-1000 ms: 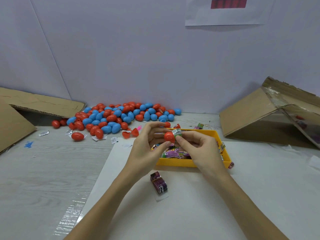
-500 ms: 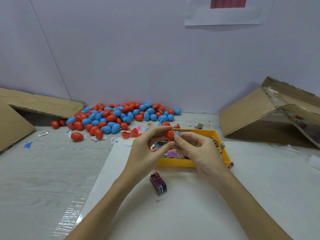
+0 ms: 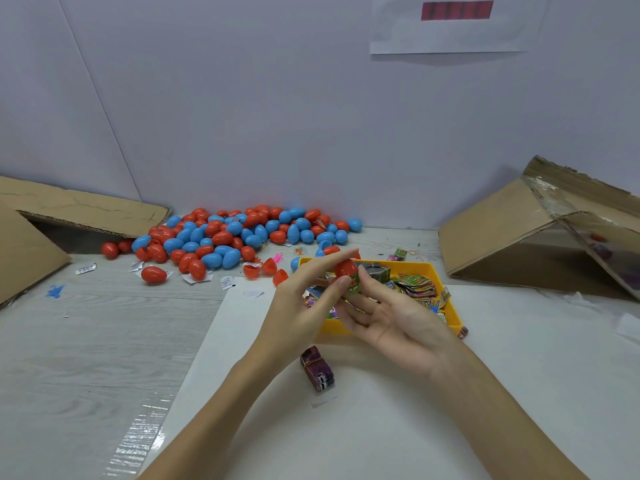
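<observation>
The left hand (image 3: 301,306) pinches a red egg (image 3: 345,268) between thumb and forefinger, lifted just over the near left part of a yellow tray (image 3: 408,263). The right hand (image 3: 401,323) lies palm up beside it with its fingers loosely stretched, the tips meeting the egg and a small green packet (image 3: 354,288) right under it. The tray holds more printed packets. A taped bundle (image 3: 317,368) lies on the white sheet (image 3: 346,431) below the wrists. A heap of red and blue eggs (image 3: 242,233) sits by the wall, with a cardboard box (image 3: 502,237) at the right.
</observation>
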